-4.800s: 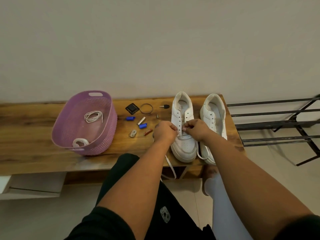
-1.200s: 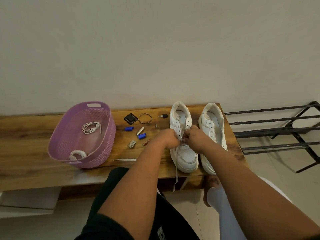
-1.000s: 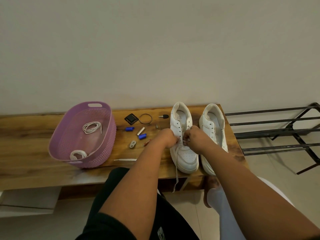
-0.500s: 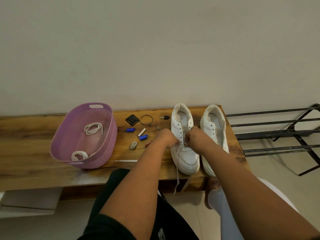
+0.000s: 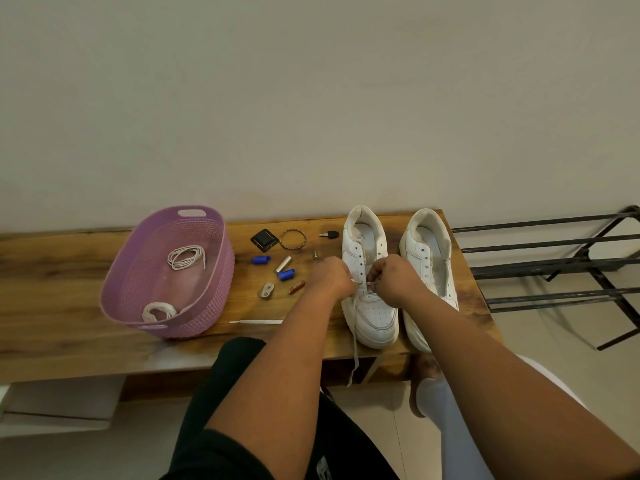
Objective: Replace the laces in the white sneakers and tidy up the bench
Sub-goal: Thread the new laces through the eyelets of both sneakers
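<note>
Inside purple basket [image 5: 221, 271], 2 lace coils [image 5: 186, 257]

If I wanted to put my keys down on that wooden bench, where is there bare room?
Bare wood lies left of the purple plastic basket, and along the front edge of the wooden bench below it. Between the basket and the left white sneaker it is crowded with small bits; both hands work there.

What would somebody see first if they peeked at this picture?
Probably the two hands, left hand and right hand, pinching a white lace over the left white sneaker at the bench's right end; the lace dangles off the front edge. Next, the big purple basket on the left, with two coiled laces inside.
</note>
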